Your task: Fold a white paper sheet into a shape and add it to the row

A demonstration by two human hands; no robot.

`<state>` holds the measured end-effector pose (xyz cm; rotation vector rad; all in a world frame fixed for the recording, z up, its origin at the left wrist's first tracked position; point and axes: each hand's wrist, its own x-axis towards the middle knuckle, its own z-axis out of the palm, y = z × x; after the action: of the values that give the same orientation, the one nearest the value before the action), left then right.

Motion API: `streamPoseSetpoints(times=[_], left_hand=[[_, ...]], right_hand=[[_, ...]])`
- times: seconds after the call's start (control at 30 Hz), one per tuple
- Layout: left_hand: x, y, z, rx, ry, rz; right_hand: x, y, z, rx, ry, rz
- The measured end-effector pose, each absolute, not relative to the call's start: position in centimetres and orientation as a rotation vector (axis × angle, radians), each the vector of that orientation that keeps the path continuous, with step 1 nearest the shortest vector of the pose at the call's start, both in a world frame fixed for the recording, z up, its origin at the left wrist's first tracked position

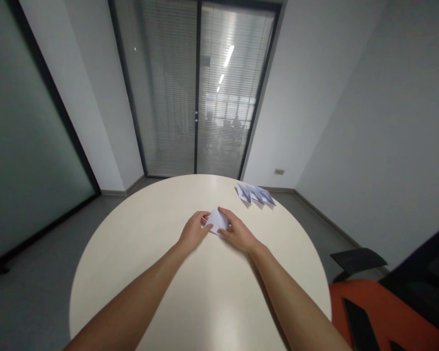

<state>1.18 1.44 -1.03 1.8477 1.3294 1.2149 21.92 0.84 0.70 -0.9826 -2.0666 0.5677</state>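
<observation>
A small piece of folded white paper (218,221) is held between both hands above the middle of the round table. My left hand (194,230) grips its left edge, with the thumb on the near face and the fingers curled behind. On the right side, my right hand (238,231) pinches the same paper between thumb and fingers. The far fingertips of each hand are partly hidden. Several folded paper pieces (256,195), white and bluish, lie in an overlapping row near the table's far right edge.
The round cream table (131,253) fills the space before me. An orange chair (380,312) with black armrests stands close to its right edge. Beyond are glass panels with blinds (171,97), white walls and a wall socket (279,171).
</observation>
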Motion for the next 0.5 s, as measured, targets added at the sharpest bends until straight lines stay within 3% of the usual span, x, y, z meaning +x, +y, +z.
streamPoseSetpoints(times=[0.5], left_hand=[[1.3, 0.3, 0.9, 2.011, 1.17, 1.354]], right_hand=[[21.7, 0.5, 2.0, -0.947, -1.938, 0.601]])
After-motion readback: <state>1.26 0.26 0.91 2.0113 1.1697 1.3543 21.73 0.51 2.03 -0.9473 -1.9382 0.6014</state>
